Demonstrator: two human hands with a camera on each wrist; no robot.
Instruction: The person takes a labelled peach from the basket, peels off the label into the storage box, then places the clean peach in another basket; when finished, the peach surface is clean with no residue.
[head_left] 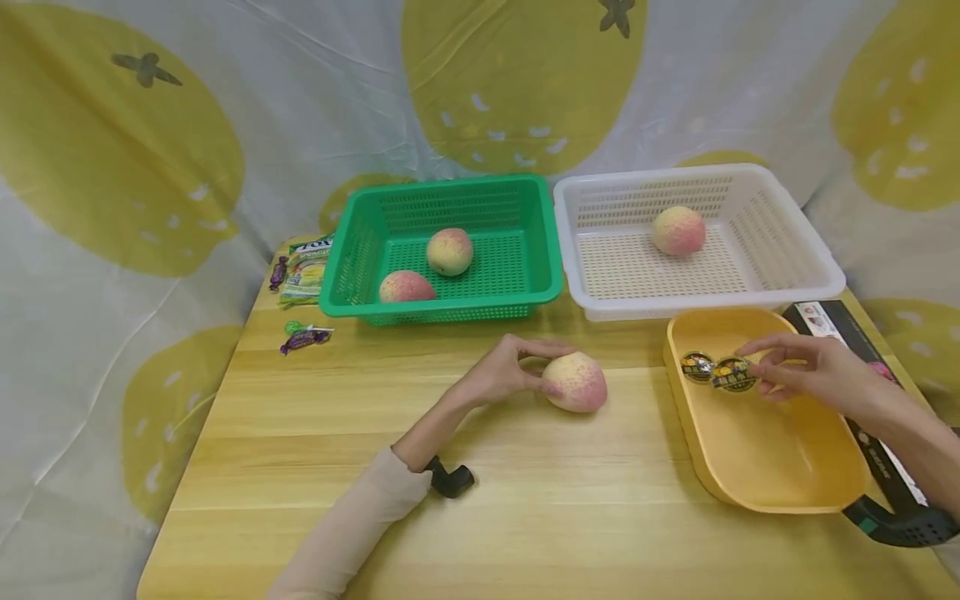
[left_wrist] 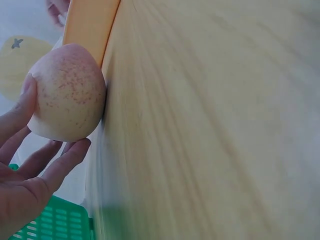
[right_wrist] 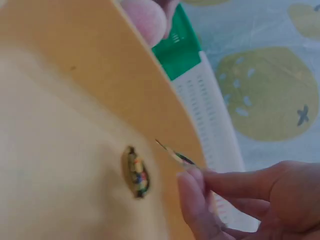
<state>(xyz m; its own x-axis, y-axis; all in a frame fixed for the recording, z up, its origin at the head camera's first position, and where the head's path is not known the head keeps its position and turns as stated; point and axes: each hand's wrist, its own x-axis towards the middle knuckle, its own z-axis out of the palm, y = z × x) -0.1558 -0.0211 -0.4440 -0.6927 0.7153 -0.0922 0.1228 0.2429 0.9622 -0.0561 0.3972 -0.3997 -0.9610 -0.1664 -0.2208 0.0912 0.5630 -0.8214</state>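
Observation:
My left hand (head_left: 504, 373) grips a pink-and-cream peach (head_left: 581, 385) that sits on the wooden table, thumb on one side and fingers on the other, as the left wrist view (left_wrist: 70, 92) also shows. Over the yellow tub (head_left: 772, 454), my right hand (head_left: 817, 371) pinches a round dark sticker (head_left: 733, 375) with coloured print between thumb and finger; the right wrist view has this sticker (right_wrist: 177, 155) nearly edge-on. A second, similar sticker (head_left: 697, 367) lies inside the tub, apart from the hand.
Behind stand a green basket (head_left: 442, 310) with two peaches (head_left: 450, 252) and a white basket (head_left: 705, 302) with one peach (head_left: 678, 231). Wrapped candies (head_left: 306, 338), a lollipop (head_left: 295, 327) and a snack bag (head_left: 303, 279) lie at left. A black box (head_left: 828, 321) is partly hidden beside the tub.

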